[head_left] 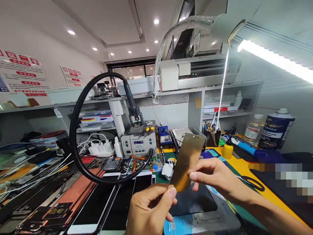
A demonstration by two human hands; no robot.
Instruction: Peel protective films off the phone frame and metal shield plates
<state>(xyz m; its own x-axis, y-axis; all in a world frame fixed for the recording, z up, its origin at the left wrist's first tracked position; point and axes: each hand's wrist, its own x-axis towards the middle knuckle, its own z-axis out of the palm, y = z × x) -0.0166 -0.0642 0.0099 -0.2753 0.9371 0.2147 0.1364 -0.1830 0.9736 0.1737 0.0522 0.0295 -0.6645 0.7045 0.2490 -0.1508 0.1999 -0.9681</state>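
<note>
Over the yellow bench top (238, 164), forward of which a grey station (140, 142) stood, the inspection found one item raised in both hands, clear of the dark flat sheet (195, 202) below. The left hand (151, 205) was closed in a pinch at the item's lower left corner, thumb on the near face and fingers behind. The right hand (217, 173) pinched the right long edge, below mid-height, between thumb and fingertips. The hands were apart from each other, joined only through the item between them. The item itself was a thin, phone-sized panel (187, 156), tilted, its face glossy and smoky with an amber tint toward the lower end. It was judged light and fairly stiff, since no sag was visible; whether it was glass or plastic could not be told. Slipperiness was considered likely on the smooth face, and fragility was presumed, with corners and thin rims most exposed to chipping or cracking. Holding by opposite edges, lightly and without twisting, was assessed as the sound grip, as fingertips on the broad face would probably leave smudges. Smallest of all, cutouts (196, 137) near the upper end were rated a probable weak point, unsuited to gripping.
</note>
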